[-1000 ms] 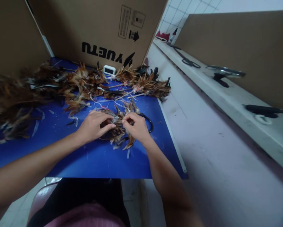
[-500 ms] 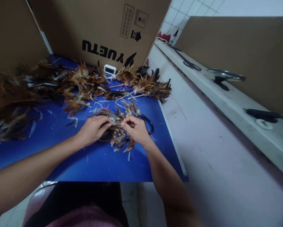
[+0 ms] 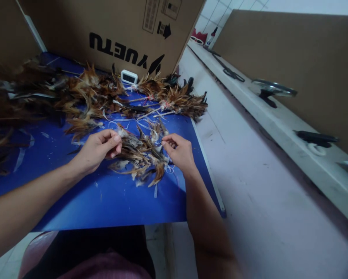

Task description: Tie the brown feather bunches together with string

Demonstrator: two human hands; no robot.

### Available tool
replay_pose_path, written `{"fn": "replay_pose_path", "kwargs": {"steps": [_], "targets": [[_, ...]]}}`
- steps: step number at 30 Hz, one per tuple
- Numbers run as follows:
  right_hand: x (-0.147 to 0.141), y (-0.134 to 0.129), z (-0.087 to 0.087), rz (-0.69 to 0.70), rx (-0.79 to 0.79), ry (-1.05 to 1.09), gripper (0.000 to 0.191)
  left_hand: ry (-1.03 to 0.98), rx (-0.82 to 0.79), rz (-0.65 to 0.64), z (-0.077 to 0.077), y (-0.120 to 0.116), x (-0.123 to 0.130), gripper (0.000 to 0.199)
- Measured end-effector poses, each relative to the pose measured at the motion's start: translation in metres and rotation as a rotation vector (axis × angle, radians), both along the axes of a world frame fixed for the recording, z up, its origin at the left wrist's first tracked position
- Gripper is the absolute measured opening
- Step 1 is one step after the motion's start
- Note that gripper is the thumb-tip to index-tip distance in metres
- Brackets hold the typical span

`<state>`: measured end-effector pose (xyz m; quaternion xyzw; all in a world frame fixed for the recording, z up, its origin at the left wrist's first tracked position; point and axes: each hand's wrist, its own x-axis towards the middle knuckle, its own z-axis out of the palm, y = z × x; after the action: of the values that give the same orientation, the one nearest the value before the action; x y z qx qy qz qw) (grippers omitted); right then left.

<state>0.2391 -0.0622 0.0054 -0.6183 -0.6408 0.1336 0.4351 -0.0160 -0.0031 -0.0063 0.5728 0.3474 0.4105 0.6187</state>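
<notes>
Now, feather heap: ruffled, mid-frame, on the blue tabletop.
Left hand: at the heap's left edge, thumb and forefinger pinched close, can't tell on what.
Right hand: right edge, fingertips nearly meeting, can't tell any hold.
Upper middle: feather bunches, cardboard box.

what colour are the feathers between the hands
The feathers are mostly brown with pale grey, clearest in the head view.

A cardboard box with upside-down black lettering stands behind a small white-framed display, while black-handled scissors and a small bottle rest along a pale ledge at right.
</notes>
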Motion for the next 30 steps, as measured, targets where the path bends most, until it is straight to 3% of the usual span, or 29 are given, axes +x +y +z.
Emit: {"fn": "replay_pose_path", "kwargs": {"steps": [7,17,25,30], "targets": [[-0.005,-0.001,-0.003,0.145,-0.044,-0.271,0.016,-0.027,-0.007,0.054,0.005,0.002,0.0,0.026],[-0.02,0.005,-0.019,0.147,-0.077,-0.751,0.017,-0.066,-0.058,0.042,0.002,0.003,-0.001,0.025],[-0.013,0.002,-0.009,0.138,-0.058,-0.68,0.015,-0.081,-0.078,0.039,0.003,0.002,-0.001,0.026],[-0.022,0.004,-0.012,0.169,-0.107,-0.823,0.017,-0.063,-0.081,0.032,0.001,0.002,0.0,0.027]]}}
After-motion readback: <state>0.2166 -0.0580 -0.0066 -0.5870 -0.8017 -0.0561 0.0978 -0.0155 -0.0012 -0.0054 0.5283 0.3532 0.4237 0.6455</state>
